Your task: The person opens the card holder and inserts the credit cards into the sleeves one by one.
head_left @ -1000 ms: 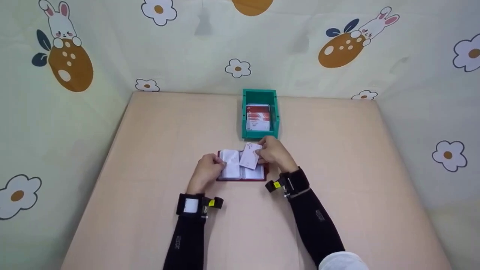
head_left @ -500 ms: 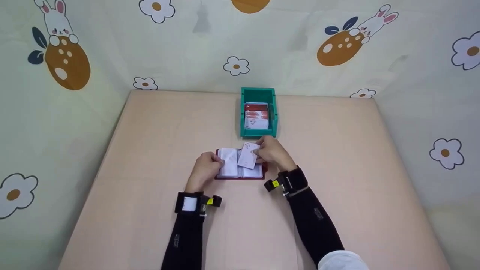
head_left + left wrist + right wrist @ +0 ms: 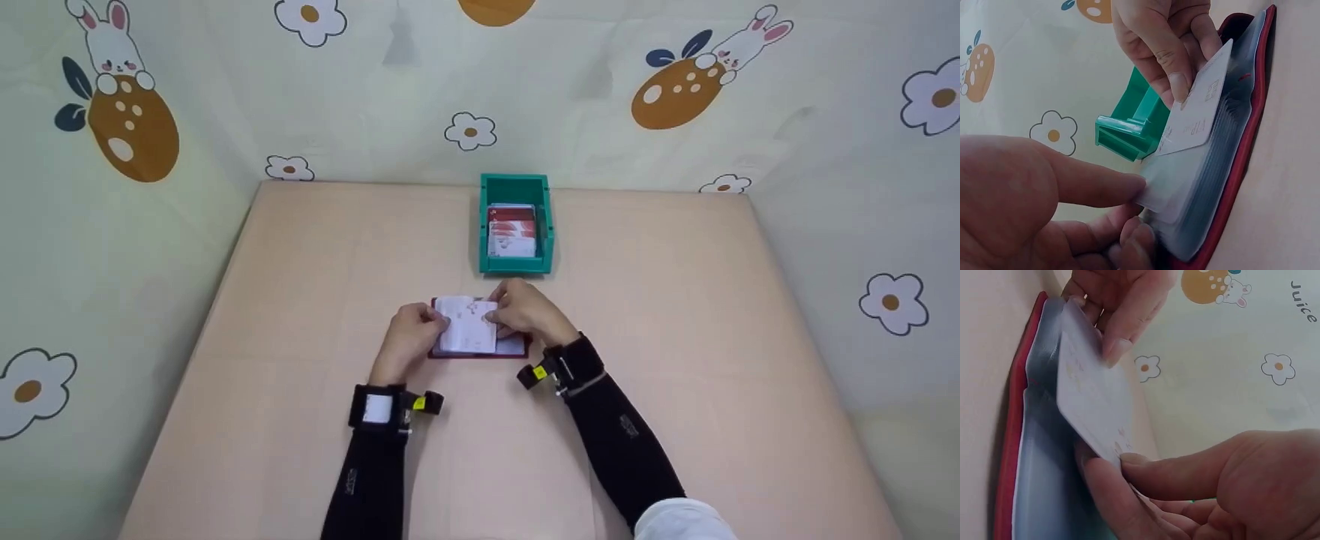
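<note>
A card holder with a dark red cover (image 3: 1237, 188) lies spread on the table, its stack of clear plastic sleeves showing in the left wrist view. At its left side my left hand (image 3: 409, 336) pinches a clear sleeve page (image 3: 1176, 171) between thumb and fingers. My right hand (image 3: 531, 313) grips a white printed card (image 3: 480, 330) by its right edge. The card (image 3: 1086, 391) is tilted above the holder and overlaps the sleeve page near my left fingers. How far it sits inside the sleeve, I cannot tell.
Just beyond the holder stands a green plastic bin (image 3: 484, 225) with several red and white cards (image 3: 512, 231) in it. The pale table (image 3: 315, 255) meets a patterned cloth wall (image 3: 555, 112) at the back and sides.
My right hand has moved left with the card, which turned straighter and now lies over the left sleeve page. My left hand keeps its place at the page.
</note>
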Available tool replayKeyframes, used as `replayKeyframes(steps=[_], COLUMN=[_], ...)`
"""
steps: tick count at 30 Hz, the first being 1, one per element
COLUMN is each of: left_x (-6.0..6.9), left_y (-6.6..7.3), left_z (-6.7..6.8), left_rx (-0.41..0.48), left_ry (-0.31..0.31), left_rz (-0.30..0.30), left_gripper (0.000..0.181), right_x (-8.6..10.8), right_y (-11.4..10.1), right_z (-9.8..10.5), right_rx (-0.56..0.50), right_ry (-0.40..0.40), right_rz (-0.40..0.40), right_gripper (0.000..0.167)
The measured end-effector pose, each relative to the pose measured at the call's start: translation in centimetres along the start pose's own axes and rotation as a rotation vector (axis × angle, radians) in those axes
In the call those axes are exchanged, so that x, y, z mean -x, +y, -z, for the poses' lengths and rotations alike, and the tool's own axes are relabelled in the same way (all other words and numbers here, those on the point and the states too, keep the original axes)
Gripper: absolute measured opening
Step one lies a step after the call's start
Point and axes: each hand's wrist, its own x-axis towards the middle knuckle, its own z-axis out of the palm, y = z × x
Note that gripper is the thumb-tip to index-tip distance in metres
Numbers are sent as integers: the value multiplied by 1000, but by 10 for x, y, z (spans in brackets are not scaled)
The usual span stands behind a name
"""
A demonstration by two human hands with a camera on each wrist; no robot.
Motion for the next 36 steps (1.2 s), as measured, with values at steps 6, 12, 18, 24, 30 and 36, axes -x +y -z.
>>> replayKeyframes(steps=[6, 12, 18, 24, 30, 36], left_x=[7, 11, 11, 1, -1, -3], left_y=[18, 29, 26, 21, 21, 18], left_z=[-11, -33, -38, -34, -32, -28], left_rx=[49, 3, -21, 242, 477, 511], left_ry=[-30, -158, -172, -9, -119, 23], left_rz=[-77, -182, -272, -257, -169, -149], left_gripper=[28, 47, 31, 23, 42, 37], right_x=[12, 21, 21, 26, 25, 17], right_y=[-3, 2, 3, -5, -20, -23], right_z=[29, 59, 68, 61, 35, 13], right_rx=[65, 81, 97, -48, -138, -46], right_ry=[38, 100, 195, 384, 343, 192], right_rz=[-17, -10, 21, 194, 375, 380], right_gripper=[35, 37, 36, 31, 30, 26])
